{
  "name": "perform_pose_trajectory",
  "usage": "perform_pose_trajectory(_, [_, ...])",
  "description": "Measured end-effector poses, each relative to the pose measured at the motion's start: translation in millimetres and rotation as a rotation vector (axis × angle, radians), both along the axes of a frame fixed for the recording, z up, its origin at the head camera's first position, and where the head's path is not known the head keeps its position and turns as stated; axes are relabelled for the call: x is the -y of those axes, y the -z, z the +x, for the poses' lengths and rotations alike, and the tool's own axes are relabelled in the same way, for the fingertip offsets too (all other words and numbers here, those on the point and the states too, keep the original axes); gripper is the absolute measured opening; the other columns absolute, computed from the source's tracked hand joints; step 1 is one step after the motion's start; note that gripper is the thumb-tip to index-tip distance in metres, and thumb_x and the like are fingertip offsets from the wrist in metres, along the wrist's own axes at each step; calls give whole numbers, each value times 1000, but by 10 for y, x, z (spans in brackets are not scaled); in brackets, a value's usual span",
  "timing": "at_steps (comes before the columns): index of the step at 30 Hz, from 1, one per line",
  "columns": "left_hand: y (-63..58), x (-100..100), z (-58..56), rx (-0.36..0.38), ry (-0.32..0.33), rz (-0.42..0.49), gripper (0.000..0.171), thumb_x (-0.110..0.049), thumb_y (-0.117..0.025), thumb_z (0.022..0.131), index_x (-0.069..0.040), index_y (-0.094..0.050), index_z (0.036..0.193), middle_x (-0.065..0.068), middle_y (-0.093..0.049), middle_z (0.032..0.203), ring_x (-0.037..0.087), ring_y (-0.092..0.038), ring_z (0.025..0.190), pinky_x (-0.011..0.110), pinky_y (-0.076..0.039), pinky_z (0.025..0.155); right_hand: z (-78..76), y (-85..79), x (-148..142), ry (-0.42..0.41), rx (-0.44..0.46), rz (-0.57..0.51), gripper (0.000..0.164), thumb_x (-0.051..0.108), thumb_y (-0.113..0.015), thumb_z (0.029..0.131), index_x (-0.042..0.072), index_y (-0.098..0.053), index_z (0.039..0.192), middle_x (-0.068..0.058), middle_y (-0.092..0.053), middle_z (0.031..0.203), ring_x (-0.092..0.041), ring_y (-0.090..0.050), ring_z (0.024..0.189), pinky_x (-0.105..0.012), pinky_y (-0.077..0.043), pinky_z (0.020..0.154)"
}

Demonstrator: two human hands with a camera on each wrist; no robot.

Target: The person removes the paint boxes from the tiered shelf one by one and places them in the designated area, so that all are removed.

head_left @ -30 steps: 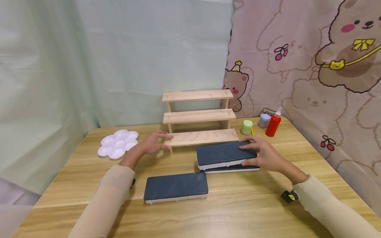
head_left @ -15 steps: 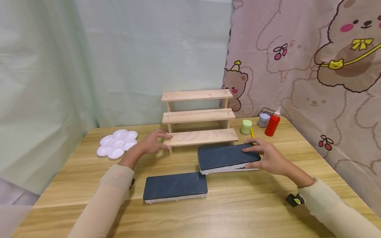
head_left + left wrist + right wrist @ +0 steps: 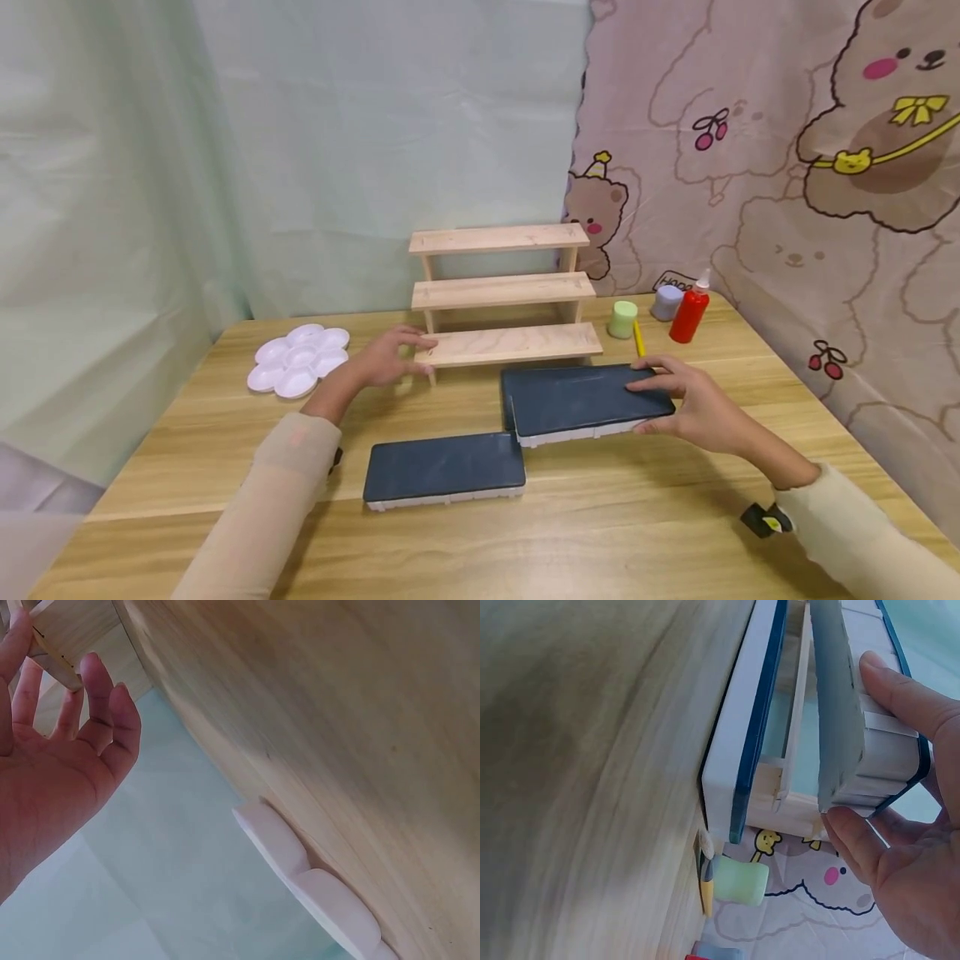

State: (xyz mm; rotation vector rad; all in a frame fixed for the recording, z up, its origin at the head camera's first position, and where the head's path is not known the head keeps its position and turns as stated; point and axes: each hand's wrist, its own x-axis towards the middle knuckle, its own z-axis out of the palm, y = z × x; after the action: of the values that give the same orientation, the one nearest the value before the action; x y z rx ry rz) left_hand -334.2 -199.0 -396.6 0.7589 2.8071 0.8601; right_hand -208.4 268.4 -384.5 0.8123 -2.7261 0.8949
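Observation:
My right hand (image 3: 693,408) grips the right end of a flat white case with a dark blue lid (image 3: 588,400), thumb on the near side and fingers over the lid. In the right wrist view this case is raised and tilted, apart from a second, similar case (image 3: 742,727) lying on the table under it. Only the left edge of that lower case shows from the head. A third dark-lidded case (image 3: 444,468) lies nearer, to the left. With my left hand (image 3: 384,358) I pinch the left end of the lowest board of a three-tier wooden display stand (image 3: 510,343).
A white flower-shaped paint palette (image 3: 300,358) lies at the back left. On the back right stand a green jar (image 3: 622,320), a bluish jar (image 3: 666,303) and a red squeeze bottle (image 3: 689,315). A yellow-handled brush (image 3: 707,881) lies by the green jar. Curtains border the table.
My right hand has drawn the upper case to the right and nearer, off the lower case, whose left edge now shows. The left hand stays at the stand.

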Motion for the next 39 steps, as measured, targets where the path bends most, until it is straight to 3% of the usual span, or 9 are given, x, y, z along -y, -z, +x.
perform_pose_trajectory(4, [3, 0, -5, -2, 4, 2, 52, -25, -76, 89, -6, -61, 136, 26, -42, 147, 46, -37, 136, 60, -32, 109, 40, 7, -35, 9, -14, 14, 53, 31, -92, 67, 14, -76, 115, -12, -57, 134, -36, -51, 124, -38, -49, 98])
perform_pose_trajectory(13, [-5, -8, -16, 1, 0, -3, 53, -25, -76, 89, -5, -61, 136, 26, -42, 146, 46, -36, 136, 60, -31, 109, 103, 21, -115, -10, -34, -7, 53, 26, -93, 65, 13, -76, 114, -12, -56, 134, -34, -50, 124, -8, -35, 96])
perform_pose_trajectory(27, [-7, -8, -2, 19, -6, -12, 53, -25, -75, 90, -7, -60, 137, 26, -40, 148, 47, -35, 137, 60, -31, 109, 239, 69, -178, -8, -8, -22, 51, 31, -92, 67, 16, -77, 112, -11, -56, 132, -34, -51, 122, -4, -32, 95])
perform_pose_trajectory(39, [-11, 12, 30, -9, 11, 13, 54, -29, -76, 89, -7, -62, 135, 28, -41, 146, 49, -36, 135, 62, -31, 108, 308, 92, -189, -13, -50, 2, 51, 30, -94, 63, 16, -78, 110, -9, -58, 129, -32, -53, 119, -4, -33, 95])
